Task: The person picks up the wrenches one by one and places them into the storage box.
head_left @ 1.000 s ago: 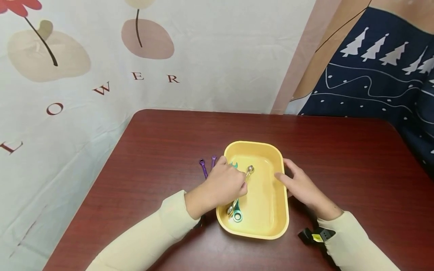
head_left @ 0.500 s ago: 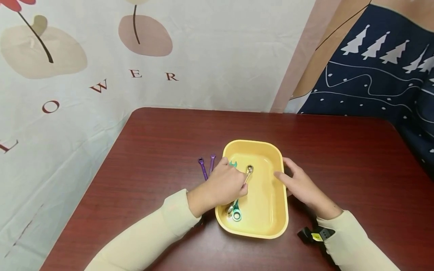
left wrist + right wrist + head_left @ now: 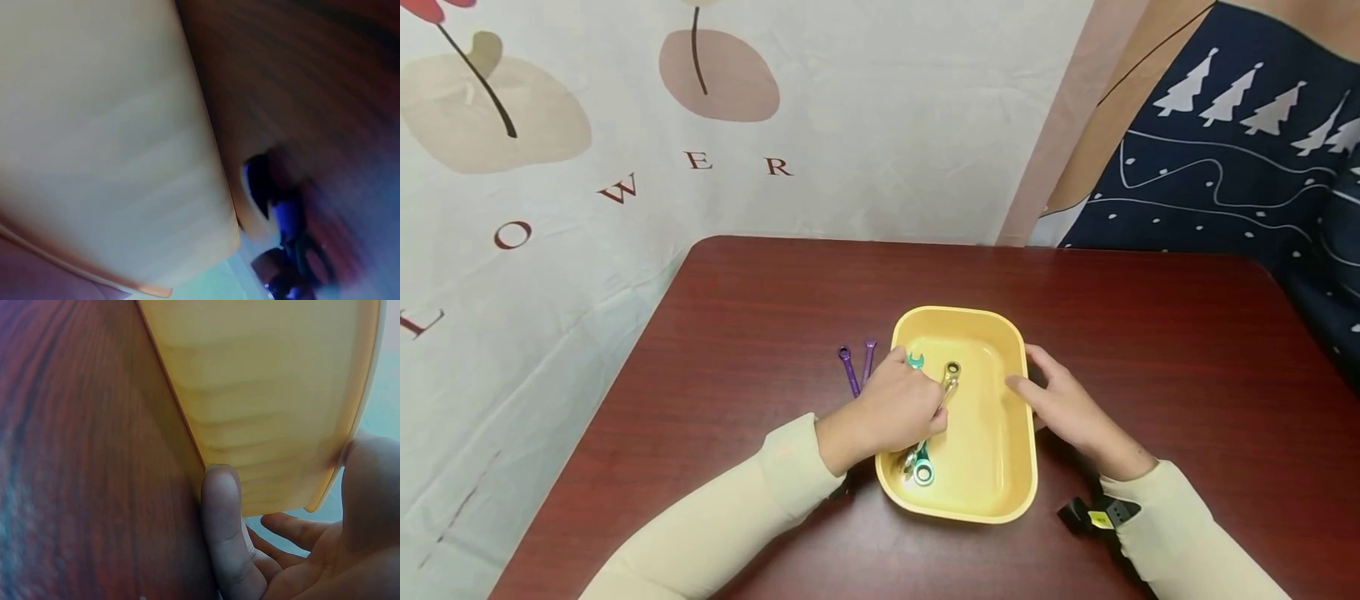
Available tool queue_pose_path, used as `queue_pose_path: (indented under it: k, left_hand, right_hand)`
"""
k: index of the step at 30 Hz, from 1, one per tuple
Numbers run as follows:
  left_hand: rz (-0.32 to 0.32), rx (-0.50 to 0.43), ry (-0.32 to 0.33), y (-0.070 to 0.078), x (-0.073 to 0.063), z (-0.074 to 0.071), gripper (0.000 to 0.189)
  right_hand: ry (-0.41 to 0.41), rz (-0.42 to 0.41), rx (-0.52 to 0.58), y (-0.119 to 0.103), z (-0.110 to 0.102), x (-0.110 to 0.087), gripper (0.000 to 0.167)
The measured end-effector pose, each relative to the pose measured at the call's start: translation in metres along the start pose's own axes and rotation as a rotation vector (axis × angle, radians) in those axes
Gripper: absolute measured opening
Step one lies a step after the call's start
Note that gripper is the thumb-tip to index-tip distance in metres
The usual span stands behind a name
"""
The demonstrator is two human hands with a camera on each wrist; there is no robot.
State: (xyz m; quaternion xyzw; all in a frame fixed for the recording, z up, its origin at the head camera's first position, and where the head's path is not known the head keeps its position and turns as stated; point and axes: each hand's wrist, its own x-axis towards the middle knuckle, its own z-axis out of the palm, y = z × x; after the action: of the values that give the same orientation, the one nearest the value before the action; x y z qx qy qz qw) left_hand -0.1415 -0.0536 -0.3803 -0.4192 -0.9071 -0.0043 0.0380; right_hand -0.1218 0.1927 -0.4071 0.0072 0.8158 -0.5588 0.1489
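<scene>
My left hand (image 3: 898, 407) reaches over the left rim of a yellow plastic bin (image 3: 988, 433), fingers curled around a shiny silver wrench (image 3: 952, 370). Part of that wrench is hidden under the hand. Beneath the same hand lies a green ratchet wrench (image 3: 923, 472), its open end showing above the knuckles; shiny metal wrench ends sit beside its ring. My right hand (image 3: 1066, 411) grips the bin's right side, thumb over the rim. In the right wrist view, fingers (image 3: 222, 512) press the bin's outer wall (image 3: 262, 381) near the tabletop.
Two purple wrenches (image 3: 848, 371) lie on the dark red table (image 3: 760, 317), just left of the bin. A black wrist device (image 3: 1097, 518) is strapped at the right cuff. Behind the table's far edge hangs a printed curtain (image 3: 880, 125).
The silver wrench's visible end shifts slightly, with a second shiny end showing just below the ring. Both hands stay nearly in place; the whole view drifts a little.
</scene>
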Motion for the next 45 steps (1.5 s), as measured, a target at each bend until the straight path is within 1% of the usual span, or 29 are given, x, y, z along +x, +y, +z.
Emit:
queue_pose_path:
  k: [5,12,31,35,45]
  left_hand:
    - [0.004,0.010,-0.010,-0.0008,0.0009,0.0007,0.038]
    - [-0.003,0.014,-0.042,-0.0009,0.0010,-0.0003,0.040]
    - [-0.019,0.041,-0.073,0.0002,0.0010,-0.0002,0.045]
    - [-0.023,0.036,-0.069,0.0001,0.0012,0.0009,0.047]
    - [-0.003,0.061,-0.017,0.0006,-0.0002,0.0007,0.045]
  right_hand:
    - [0.006,0.003,-0.019,-0.0004,-0.0009,0.0002,0.059]
    - [0.001,-0.003,-0.012,-0.0005,-0.0009,0.0003,0.058]
    - [-0.001,-0.003,-0.006,0.0002,0.0003,0.0006,0.057]
    - [0.002,0.001,-0.002,0.0003,0.0009,0.0007,0.057]
    - [0.005,-0.002,0.006,0.0002,0.0011,0.0002,0.056]
